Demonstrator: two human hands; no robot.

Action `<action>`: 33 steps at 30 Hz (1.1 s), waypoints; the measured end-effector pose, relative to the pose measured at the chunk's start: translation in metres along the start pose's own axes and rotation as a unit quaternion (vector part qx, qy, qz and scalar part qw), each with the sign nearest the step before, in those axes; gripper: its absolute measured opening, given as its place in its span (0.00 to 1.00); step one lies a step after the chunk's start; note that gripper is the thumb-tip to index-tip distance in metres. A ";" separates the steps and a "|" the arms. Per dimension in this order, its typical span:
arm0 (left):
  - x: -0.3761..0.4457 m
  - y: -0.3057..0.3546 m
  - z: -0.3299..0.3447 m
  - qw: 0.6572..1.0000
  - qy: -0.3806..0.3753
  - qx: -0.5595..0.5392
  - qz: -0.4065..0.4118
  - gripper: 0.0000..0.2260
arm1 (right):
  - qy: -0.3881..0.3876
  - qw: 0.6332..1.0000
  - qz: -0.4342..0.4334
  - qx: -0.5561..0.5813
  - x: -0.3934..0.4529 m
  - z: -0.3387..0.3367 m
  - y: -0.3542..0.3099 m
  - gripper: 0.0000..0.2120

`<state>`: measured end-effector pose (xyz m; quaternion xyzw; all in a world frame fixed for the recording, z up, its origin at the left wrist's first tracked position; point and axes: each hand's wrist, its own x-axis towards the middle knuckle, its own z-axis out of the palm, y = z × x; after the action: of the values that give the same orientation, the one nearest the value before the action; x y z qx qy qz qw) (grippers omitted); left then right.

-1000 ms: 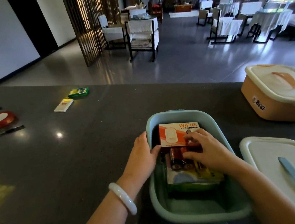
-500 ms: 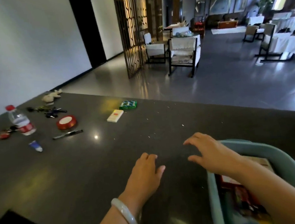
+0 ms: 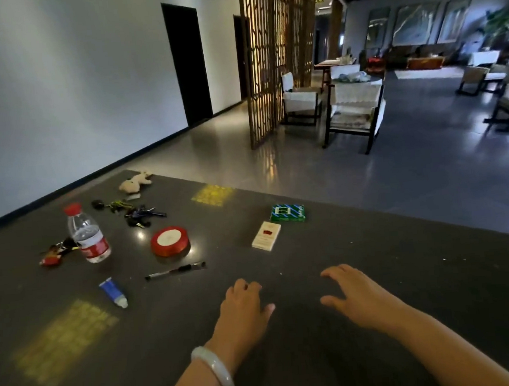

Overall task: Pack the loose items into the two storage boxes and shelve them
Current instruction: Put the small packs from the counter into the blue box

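Loose items lie on the dark counter (image 3: 374,259): a white and red pack (image 3: 266,236), a green patterned box (image 3: 287,213), a red ribbon spool (image 3: 170,241), a black pen (image 3: 175,271), a blue tube (image 3: 113,292), a water bottle (image 3: 87,233), key bunches (image 3: 140,214), a red trinket (image 3: 55,252) and a small plush toy (image 3: 135,182). My left hand (image 3: 245,306) and my right hand (image 3: 354,296) hover low over the counter, fingers relaxed, both empty, nearer to me than the white pack. Neither storage box is in view.
The counter's far edge runs diagonally from upper left to right; past it lie a tiled floor, a wooden lattice screen (image 3: 267,64), and white-cushioned chairs (image 3: 353,109). A white wall stands to the left.
The view has swung left, so the teal box has left the frame. Both hands came out of the box and moved left over the bare counter toward the loose items.
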<state>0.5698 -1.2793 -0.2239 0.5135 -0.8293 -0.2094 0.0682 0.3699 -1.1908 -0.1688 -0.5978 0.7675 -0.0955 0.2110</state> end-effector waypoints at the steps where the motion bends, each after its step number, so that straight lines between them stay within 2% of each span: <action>1: 0.013 -0.007 -0.002 1.000 -0.004 0.011 -0.002 0.24 | 0.003 1.000 0.012 0.013 0.012 0.005 -0.004 0.28; 8: 0.128 -0.006 0.001 0.998 0.035 0.042 0.017 0.32 | 0.018 0.990 0.110 0.085 0.066 0.046 -0.008 0.32; 13: 0.194 0.002 0.028 0.999 0.020 0.039 -0.006 0.37 | 0.050 0.985 0.115 0.122 0.104 0.054 0.008 0.33; 17: 0.222 -0.005 0.046 0.999 0.017 0.049 -0.005 0.35 | 0.090 0.982 0.109 0.127 0.146 0.049 0.024 0.34; 22: 0.232 -0.011 0.059 0.994 0.066 0.087 0.011 0.29 | 0.099 0.989 0.097 0.056 0.220 0.025 0.040 0.36; 27: 0.230 -0.012 0.063 0.990 0.084 0.108 0.020 0.28 | 0.102 0.993 0.065 -0.005 0.304 0.002 0.047 0.38; 31: 0.234 -0.019 0.073 0.990 0.107 0.090 0.025 0.27 | 0.055 0.996 0.048 -0.046 0.348 0.004 0.049 0.42; 33: 0.237 -0.020 0.075 0.989 0.115 0.089 0.030 0.26 | 0.045 0.995 0.052 -0.068 0.355 0.009 0.054 0.41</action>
<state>0.4518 -1.4744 -0.3245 0.5127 -0.8467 -0.0717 0.1231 0.2569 -1.5161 -0.2725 -0.5652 0.8108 -0.0589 0.1400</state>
